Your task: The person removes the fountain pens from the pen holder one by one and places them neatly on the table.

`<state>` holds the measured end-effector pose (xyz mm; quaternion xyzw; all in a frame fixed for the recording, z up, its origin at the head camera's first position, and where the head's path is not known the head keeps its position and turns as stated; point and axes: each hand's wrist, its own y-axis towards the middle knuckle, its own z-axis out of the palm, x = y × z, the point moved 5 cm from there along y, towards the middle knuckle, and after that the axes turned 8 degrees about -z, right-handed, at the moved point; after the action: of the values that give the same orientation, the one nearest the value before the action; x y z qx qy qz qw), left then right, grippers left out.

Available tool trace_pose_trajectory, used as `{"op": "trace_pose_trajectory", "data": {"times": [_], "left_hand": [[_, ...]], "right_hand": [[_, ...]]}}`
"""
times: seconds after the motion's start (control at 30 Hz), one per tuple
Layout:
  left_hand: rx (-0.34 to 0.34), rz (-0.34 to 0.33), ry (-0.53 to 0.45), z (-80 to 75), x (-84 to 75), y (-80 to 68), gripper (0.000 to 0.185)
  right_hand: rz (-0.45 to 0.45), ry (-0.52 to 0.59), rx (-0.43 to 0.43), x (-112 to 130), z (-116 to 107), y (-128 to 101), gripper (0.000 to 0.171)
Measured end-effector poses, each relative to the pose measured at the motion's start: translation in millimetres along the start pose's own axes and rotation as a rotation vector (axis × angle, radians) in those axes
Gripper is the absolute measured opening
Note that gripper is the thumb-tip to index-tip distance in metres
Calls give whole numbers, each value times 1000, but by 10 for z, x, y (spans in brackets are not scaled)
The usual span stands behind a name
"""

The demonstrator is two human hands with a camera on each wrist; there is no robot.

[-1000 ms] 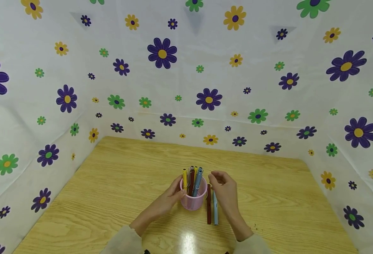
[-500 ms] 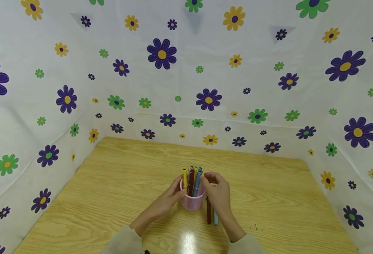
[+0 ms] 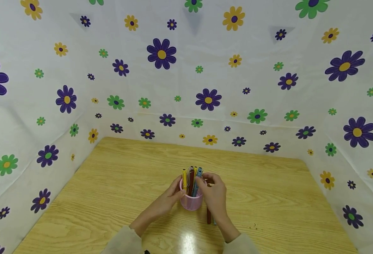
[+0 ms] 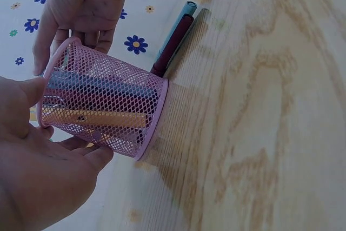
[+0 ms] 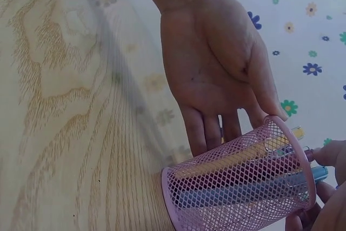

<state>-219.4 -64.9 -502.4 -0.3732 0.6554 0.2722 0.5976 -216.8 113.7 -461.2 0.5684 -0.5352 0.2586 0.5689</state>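
Now, the pink mesh cup (image 3: pixel 191 203) with a smooth rim stands upright on the wooden table (image 3: pixel 135 162), held between the thumb and fingers of my left hand (image 3: pixel 169 197). My right hand (image 3: pixel 214 193) is at its right edge; whether it pinches something, I cannot tell. I count at least six pens (image 3: pixel 184 179) inside, and outside two: one dark red pen (image 4: pixel 173 44), one light blue pen (image 4: pixel 184 14).

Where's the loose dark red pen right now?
Head view: the dark red pen lies on the wooden table, just right of the pink mesh cup, partly hidden by the right hand. A light blue pen lies beside it.
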Motion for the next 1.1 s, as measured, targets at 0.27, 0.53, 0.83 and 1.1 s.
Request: {"op": "trace_pose_trajectory", "data": {"times": [0.27,0.53,0.83,1.1], "left_hand": [[7,3,0,2,0,-4,65],[-10,-7,5,-6,7,-5,66],[-32,-22,24,-18,4,-2,66],[-30,-18,17,-14,-1,-6,68]], "right_hand": [[-64,-55,0,11,13,-9,33],[-60,-78,-8,-17,25,8,21],[5,21,-5,7,-36,5,21],[1,157,-1,97,-172,56,25]]}}
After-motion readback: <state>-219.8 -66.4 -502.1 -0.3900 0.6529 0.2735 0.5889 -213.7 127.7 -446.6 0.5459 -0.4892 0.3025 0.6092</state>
